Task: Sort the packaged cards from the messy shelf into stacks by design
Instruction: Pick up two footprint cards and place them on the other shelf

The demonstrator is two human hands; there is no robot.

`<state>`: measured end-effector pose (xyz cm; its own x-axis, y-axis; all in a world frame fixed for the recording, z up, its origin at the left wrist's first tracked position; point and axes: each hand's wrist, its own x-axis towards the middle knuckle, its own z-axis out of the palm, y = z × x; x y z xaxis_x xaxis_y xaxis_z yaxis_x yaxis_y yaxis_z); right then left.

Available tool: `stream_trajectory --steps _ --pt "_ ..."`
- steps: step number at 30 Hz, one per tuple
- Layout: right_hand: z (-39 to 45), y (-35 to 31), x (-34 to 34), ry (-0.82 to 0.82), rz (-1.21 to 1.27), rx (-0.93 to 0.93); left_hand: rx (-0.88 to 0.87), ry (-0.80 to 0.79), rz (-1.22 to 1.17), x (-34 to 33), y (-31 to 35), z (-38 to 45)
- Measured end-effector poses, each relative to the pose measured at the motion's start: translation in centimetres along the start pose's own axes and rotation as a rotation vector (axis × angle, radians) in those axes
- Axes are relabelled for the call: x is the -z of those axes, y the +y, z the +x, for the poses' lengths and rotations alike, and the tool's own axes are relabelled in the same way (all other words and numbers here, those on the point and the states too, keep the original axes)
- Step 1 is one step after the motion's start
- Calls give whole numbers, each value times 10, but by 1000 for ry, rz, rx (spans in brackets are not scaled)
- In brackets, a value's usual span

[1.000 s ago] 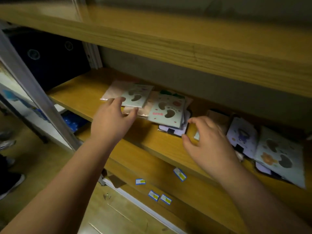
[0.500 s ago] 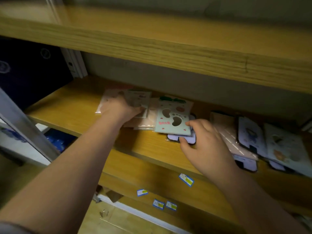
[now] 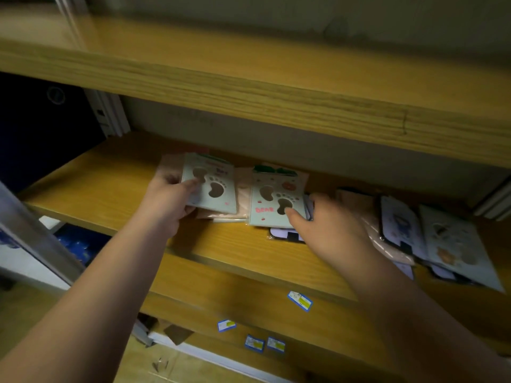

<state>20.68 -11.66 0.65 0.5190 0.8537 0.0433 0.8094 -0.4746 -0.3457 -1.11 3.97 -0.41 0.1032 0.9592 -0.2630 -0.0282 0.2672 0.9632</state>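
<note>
Left hand point(image 3: 168, 200) pinches a pale green footprint card point(image 3: 211, 185) by its near-left corner, thumb on its face, over the wooden shelf point(image 3: 91, 186). Just right of it, the right hand point(image 3: 329, 225) presses loosely extended fingers on a matching BEAR card point(image 3: 273, 199) lying atop a small pile.

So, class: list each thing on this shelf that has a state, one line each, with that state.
Left hand: grips the left paw card.
Left paw card: held, tilted over pink packets.
Right hand: fingertip touching the BEAR card.
BEAR card: lying flat on a pile.
Cards at right: lying loose and overlapped.
</note>
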Motion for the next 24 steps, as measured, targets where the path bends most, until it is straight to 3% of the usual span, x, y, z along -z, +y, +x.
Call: stream_trajectory --steps 6,16,24 --pt "26 -13 -11 -99 -16 -71 15 0 -106 9 -1 -30" --pt "33 -6 10 -259 421 -175 -27 17 -201 16 0 -54" --pt "17 -5 17 -143 752 -271 -14 -1 -211 10 -5 -72"
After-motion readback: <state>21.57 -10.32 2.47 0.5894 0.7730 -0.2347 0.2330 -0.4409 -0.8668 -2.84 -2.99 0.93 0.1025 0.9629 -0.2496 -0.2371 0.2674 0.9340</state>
